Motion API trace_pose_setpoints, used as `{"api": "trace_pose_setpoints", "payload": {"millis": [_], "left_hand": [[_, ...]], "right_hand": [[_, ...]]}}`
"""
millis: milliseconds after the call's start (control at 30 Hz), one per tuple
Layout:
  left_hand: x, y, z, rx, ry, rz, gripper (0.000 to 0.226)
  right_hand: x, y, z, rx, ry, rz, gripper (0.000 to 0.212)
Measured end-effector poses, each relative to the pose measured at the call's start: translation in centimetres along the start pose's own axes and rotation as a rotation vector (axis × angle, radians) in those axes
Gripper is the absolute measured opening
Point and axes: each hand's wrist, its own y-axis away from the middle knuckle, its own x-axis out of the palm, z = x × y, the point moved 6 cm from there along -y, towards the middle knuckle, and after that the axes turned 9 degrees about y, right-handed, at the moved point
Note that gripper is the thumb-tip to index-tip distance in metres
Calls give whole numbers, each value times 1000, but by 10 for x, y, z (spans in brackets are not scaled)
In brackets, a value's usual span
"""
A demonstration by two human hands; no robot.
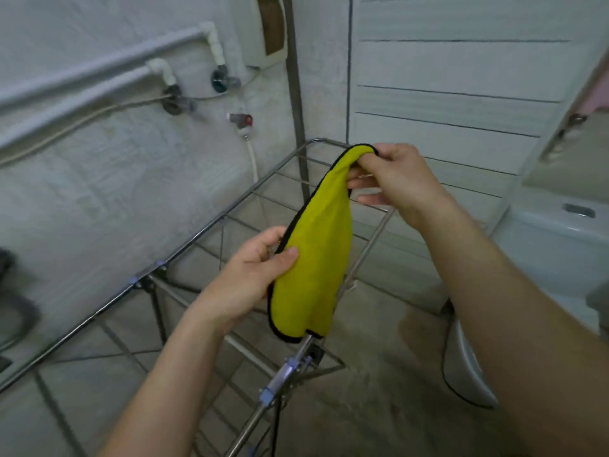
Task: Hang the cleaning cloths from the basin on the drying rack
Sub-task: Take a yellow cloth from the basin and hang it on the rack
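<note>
A soft, matt yellow cloth (316,258), finely napped, edged in black stitched binding. The drying rack (184,244) is thin, shiny metal rod (with pale plastic joints (268,392)). Left, a rough white wall (99,192) carries matt plastic pipes (99,65); far right, a glossy toilet (543,245); near, dull floor tiles (379,374).

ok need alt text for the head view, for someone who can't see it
Two hands hold a yellow cloth above a metal drying rack: the right hand pinches its top edge, the left hand grips its side. White tiled walls and pipes stand behind.
</note>
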Motion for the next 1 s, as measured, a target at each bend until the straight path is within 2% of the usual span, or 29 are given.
{"api": "trace_pose_setpoints", "payload": {"millis": [100, 133, 167, 233, 300, 333, 367, 433, 467, 500, 567, 633, 733, 867, 933, 1000], "left_hand": [[-16, 10, 14, -103, 40, 176, 35], [-21, 13, 16, -95, -53, 242, 33], [-29, 13, 13, -46, -167, 238, 28], [-52, 6, -2, 89, -279, -6, 22], [-86, 1, -15, 148, -112, -332, 25], [-93, -3, -18, 149, -65, -391, 27], [-97, -9, -22, 135, -121, -402, 33], [-103, -18, -24, 109, -374, -393, 44], [-108, -20, -25, 118, -442, -424, 46], [-113, -22, -28, 130, -425, -474, 44], [-129, -23, -28, 160, -242, -572, 36], [-144, -22, -33, 193, -107, -656, 32], [-149, -24, -37, 196, -79, -674, 21], [-151, -23, -41, 176, -25, -712, 10], [-152, -24, -45, 207, -19, -733, 10], [-150, -23, -52, 255, 2, -739, 13]], "right_hand": [[69, -15, 19, 15, -264, 255, 17], [88, -17, 21, 18, -311, 313, 18], [106, -17, 22, 25, -327, 358, 20], [133, -12, 18, 45, -341, 433, 26], [159, -8, 13, 51, -345, 499, 25], [168, -6, 11, 37, -319, 511, 21], [175, -5, 8, 15, -266, 502, 18], [193, -6, 5, -2, -189, 481, 17], [200, -6, 3, 18, -193, 477, 25], [206, -6, 1, 48, -225, 490, 33], [214, -2, -7, 78, -249, 542, 47], [223, 10, -13, 30, -107, 565, 58], [232, 22, -9, -160, 124, 421, 62], [240, 23, -3, -281, 427, 213, 85], [239, 24, 5, -350, 457, 45, 78], [234, 22, 7, -384, 444, -142, 60]]}}
